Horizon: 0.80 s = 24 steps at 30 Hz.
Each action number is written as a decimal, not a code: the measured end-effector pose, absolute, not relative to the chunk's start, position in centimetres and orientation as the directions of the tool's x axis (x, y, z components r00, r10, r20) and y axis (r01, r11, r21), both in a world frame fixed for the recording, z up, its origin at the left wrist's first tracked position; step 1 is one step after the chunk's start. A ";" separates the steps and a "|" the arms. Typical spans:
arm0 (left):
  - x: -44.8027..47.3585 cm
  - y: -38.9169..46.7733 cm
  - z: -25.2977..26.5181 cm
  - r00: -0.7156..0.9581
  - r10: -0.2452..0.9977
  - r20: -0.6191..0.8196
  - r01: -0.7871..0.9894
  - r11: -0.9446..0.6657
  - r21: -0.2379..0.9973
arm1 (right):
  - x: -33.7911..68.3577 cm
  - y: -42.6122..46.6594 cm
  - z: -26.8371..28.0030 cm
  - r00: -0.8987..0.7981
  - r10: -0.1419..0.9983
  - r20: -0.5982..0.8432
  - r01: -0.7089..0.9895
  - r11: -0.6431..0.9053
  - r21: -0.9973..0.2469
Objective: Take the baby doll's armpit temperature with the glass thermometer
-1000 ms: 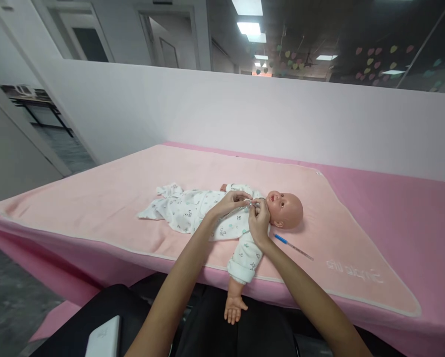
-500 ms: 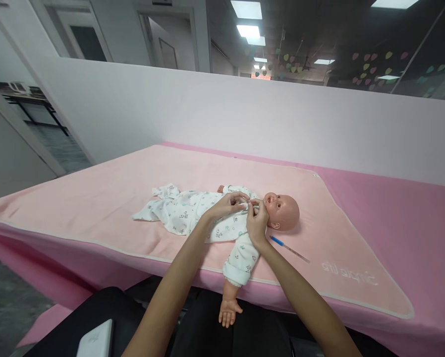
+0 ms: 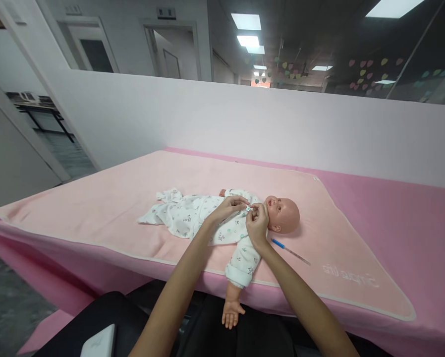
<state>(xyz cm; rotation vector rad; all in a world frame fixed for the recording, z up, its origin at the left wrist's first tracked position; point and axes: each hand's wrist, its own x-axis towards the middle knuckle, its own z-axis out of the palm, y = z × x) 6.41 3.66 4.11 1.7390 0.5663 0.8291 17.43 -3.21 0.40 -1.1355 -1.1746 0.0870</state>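
Note:
A bald baby doll (image 3: 285, 215) lies on its back, its head to the right. It wears a white printed baby top (image 3: 228, 233) with white printed leg wear (image 3: 181, 210). My left hand (image 3: 230, 207) rests over the chest, fingers bent together at the top's front edge near the neck. Close beside it, my right hand (image 3: 257, 220) pinches the same edge just below the doll's chin. A small white piece of the top shows between my fingertips; whether it is a fastener I cannot tell. The doll's near arm (image 3: 233, 312) hangs over the table edge, palm up.
A thin stick with a blue end (image 3: 278, 243) lies beside the doll's head. Under everything is a peach mat (image 3: 114, 198) on a pink tablecloth (image 3: 404, 218). A white wall (image 3: 282, 129) stands behind. A white flat device (image 3: 99, 342) lies on my lap.
My view has tilted up slightly, so the scene sits lower. Both hands stay at the top's neckline, and the small white piece between the fingertips now shows more clearly.

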 end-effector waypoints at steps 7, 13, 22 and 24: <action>7.2 3.4 3.9 0.634 0.722 0.277 0.124 -0.448 0.885 | 17.6 -3.2 0.6 0.406 0.579 0.707 0.553 0.461 -0.694; 5.2 1.2 3.0 0.374 0.777 0.506 0.265 -0.613 0.744 | 17.4 -3.9 0.5 0.156 0.584 0.797 0.743 0.462 -0.484; 2.8 -0.7 0.8 0.354 0.625 0.696 0.596 -0.724 0.347 | 16.2 -2.4 1.2 -0.187 0.545 0.817 0.901 0.426 -0.078; 2.9 -0.5 0.5 0.274 0.635 0.722 0.634 -0.684 0.361 | 16.2 -2.3 1.0 -0.148 0.541 0.828 0.899 0.422 -0.115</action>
